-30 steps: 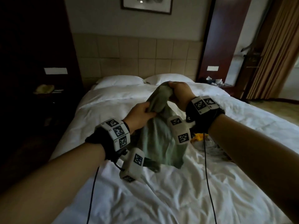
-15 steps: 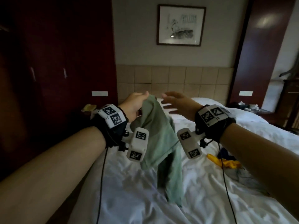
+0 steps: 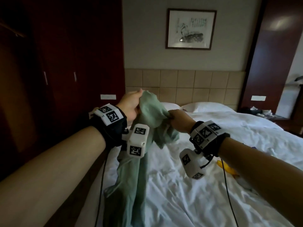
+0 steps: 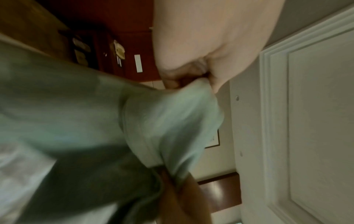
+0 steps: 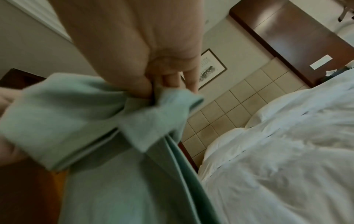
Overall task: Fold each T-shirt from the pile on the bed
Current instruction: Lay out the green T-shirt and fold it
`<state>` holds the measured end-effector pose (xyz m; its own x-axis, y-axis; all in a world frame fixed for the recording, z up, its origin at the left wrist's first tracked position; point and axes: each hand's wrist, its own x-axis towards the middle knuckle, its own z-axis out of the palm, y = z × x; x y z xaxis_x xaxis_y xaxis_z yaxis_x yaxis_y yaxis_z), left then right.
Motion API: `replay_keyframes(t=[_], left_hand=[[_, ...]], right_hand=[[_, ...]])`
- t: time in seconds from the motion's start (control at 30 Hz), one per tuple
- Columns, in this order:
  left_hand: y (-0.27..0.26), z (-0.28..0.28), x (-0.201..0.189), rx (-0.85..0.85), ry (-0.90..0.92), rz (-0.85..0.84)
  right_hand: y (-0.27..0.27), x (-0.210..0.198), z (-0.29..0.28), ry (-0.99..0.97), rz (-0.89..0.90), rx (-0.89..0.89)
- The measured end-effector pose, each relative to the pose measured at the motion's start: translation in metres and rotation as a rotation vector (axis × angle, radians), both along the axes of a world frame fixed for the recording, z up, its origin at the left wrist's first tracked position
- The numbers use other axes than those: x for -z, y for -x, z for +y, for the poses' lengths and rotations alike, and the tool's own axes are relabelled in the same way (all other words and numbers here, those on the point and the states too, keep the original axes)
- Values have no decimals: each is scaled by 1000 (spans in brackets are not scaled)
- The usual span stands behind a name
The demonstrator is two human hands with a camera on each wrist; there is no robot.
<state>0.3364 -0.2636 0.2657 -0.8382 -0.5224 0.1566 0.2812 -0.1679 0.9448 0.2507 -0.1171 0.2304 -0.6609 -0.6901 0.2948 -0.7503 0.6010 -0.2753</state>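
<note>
A pale green T-shirt [image 3: 152, 115] hangs in the air above the left side of the white bed [image 3: 205, 185], its lower part trailing down to the sheet. My left hand [image 3: 131, 105] pinches one bunched top edge of it, seen close in the left wrist view [image 4: 191, 78]. My right hand [image 3: 178, 120] grips another part of the green T-shirt [image 5: 107, 115] a little lower and to the right, thumb and fingers [image 5: 168, 78] closed on the cloth. At the right edge of the bed lies a pile of clothes with a yellow piece [image 3: 227, 167] showing, partly hidden by my right forearm.
Two white pillows [image 3: 205, 106] lie against the tiled headboard [image 3: 188, 86]. A dark red wardrobe [image 3: 68, 63] stands close to the left of the bed. A bedside table with clutter [image 3: 260, 112] is at the back right. A framed picture [image 3: 191, 29] hangs above.
My right hand, open half a second ago, has taken hold of the green T-shirt. Both hands have lifted the shirt and carried it left since one second ago.
</note>
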Motion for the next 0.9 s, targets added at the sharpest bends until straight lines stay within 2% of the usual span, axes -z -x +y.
replay_keyframes(t=[0.13, 0.23, 0.33, 0.43, 0.6, 0.7, 0.8, 0.9], left_hand=[[-1, -16, 5, -149, 141, -79], [-3, -24, 7, -196, 123, -136], [-11, -23, 5, -64, 69, -107], [-18, -16, 9, 97, 101, -24], [-21, 14, 26, 393, 265, -20], [-16, 38, 33, 506, 499, -55], [-8, 54, 47, 502, 647, -108], [2, 56, 53, 336, 575, -97]], right_hand=[[9, -14, -1, 30, 106, 7], [6, -26, -4, 166, 65, -17], [0, -42, -5, 371, -49, -79], [-3, -57, -4, 669, -331, -123], [-7, -75, -1, 852, -584, -164], [-2, -80, 4, 975, -676, -190], [-2, -85, 13, 1021, -728, -239], [2, -91, 22, 1078, -725, -256]])
